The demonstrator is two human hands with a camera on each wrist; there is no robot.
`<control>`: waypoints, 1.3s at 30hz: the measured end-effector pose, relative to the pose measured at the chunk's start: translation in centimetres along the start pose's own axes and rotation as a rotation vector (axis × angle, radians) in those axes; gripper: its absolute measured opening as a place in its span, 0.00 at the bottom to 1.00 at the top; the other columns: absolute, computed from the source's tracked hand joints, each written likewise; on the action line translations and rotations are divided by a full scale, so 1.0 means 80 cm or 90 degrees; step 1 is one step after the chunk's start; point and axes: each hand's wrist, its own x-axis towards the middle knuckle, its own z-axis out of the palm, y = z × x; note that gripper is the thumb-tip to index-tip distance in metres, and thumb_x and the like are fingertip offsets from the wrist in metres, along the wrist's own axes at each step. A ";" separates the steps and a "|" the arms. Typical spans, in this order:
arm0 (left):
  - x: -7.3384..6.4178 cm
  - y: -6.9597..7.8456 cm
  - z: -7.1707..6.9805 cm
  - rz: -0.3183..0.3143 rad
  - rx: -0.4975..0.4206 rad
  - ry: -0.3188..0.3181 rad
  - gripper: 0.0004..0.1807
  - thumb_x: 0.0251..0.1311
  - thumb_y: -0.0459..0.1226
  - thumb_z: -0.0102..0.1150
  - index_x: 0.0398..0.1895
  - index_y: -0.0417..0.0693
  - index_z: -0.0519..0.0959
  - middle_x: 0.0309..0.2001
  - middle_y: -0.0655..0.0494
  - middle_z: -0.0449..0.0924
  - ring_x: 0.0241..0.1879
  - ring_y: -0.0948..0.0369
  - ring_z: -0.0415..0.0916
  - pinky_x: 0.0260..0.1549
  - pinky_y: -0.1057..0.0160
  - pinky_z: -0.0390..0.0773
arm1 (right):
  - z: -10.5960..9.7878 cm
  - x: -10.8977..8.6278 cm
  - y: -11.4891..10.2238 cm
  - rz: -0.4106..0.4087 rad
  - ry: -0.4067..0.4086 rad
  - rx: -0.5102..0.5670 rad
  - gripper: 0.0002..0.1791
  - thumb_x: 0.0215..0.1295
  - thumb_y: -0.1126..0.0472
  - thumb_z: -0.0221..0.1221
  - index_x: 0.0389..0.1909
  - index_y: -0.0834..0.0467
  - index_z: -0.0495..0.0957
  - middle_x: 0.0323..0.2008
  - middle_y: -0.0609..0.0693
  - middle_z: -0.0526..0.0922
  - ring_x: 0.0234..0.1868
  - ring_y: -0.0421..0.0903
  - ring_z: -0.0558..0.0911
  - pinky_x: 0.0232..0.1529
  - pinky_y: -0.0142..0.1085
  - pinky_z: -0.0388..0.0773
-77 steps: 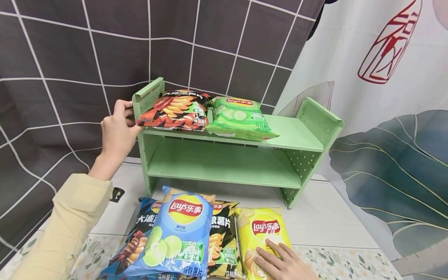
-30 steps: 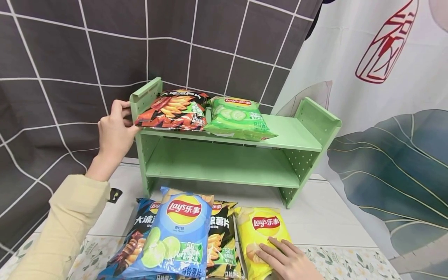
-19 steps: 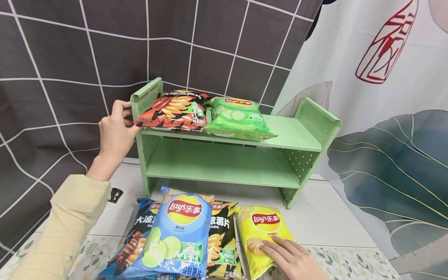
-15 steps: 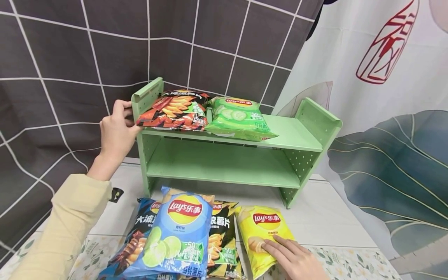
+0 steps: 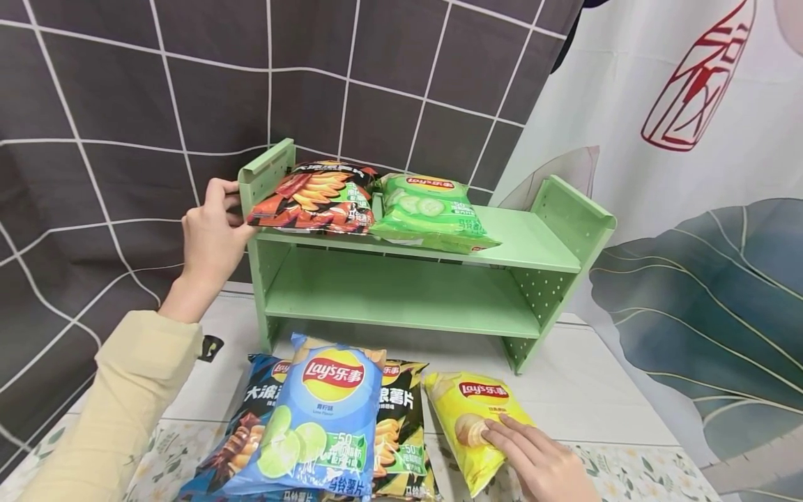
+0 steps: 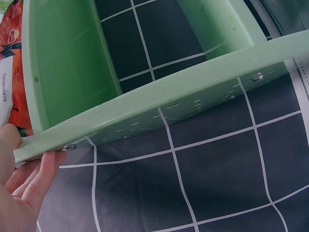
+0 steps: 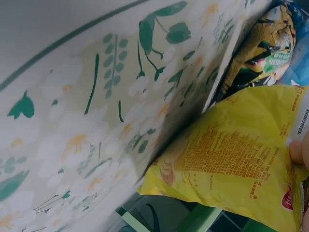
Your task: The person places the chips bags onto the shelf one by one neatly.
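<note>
My left hand (image 5: 213,233) grips the front edge of the left side panel of a green two-tier shelf (image 5: 401,289). In the left wrist view, the fingers (image 6: 41,181) lie against its outer face and the thumb is on the other side. My right hand (image 5: 542,457) holds a yellow bag of Lay's potato chips (image 5: 479,404), fingers over its printed front. The right wrist view shows the thumb (image 7: 298,152) at the text-covered back of that bag (image 7: 227,150). The bag stands tilted, its lower end towards me.
On the top shelf lie a red-black chip bag (image 5: 320,199) and a green cucumber chip bag (image 5: 433,209). A blue lime chip bag (image 5: 326,411) overlaps a dark blue bag (image 5: 251,411) and a black-gold bag (image 5: 401,418) on the table (image 5: 596,390). A dark gridded curtain (image 5: 389,84) hangs behind.
My right hand has shifted right, and the yellow chip bag has moved right and turned, leaving a gap beside the black-gold bag. My left hand stays at the shelf's side panel.
</note>
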 end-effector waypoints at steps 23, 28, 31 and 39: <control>0.000 -0.002 0.000 0.000 -0.005 -0.003 0.24 0.49 0.29 0.68 0.50 0.34 0.71 0.44 0.38 0.84 0.34 0.42 0.84 0.46 0.46 0.75 | -0.024 0.016 0.021 -0.058 0.095 0.012 0.24 0.68 0.68 0.37 0.42 0.56 0.84 0.40 0.49 0.88 0.40 0.49 0.83 0.57 0.28 0.72; 0.000 0.000 0.000 -0.001 -0.006 -0.005 0.24 0.49 0.28 0.68 0.50 0.34 0.71 0.45 0.38 0.84 0.34 0.42 0.84 0.47 0.46 0.75 | -0.039 0.020 0.028 -0.032 0.081 0.008 0.24 0.69 0.66 0.36 0.43 0.58 0.84 0.40 0.51 0.87 0.62 0.40 0.76 0.69 0.25 0.53; 0.000 0.000 -0.001 -0.002 -0.005 -0.005 0.24 0.49 0.29 0.68 0.50 0.34 0.71 0.45 0.38 0.84 0.34 0.42 0.84 0.47 0.46 0.75 | -0.049 0.021 0.033 -0.022 0.058 0.007 0.24 0.70 0.63 0.36 0.45 0.58 0.83 0.42 0.52 0.87 0.71 0.34 0.63 0.70 0.24 0.51; 0.000 0.000 0.000 0.002 -0.007 0.000 0.24 0.49 0.28 0.67 0.50 0.34 0.71 0.44 0.38 0.84 0.34 0.42 0.84 0.46 0.46 0.75 | -0.066 0.020 0.039 0.010 0.037 -0.006 0.25 0.74 0.57 0.36 0.48 0.55 0.83 0.45 0.48 0.87 0.66 0.34 0.70 0.67 0.24 0.57</control>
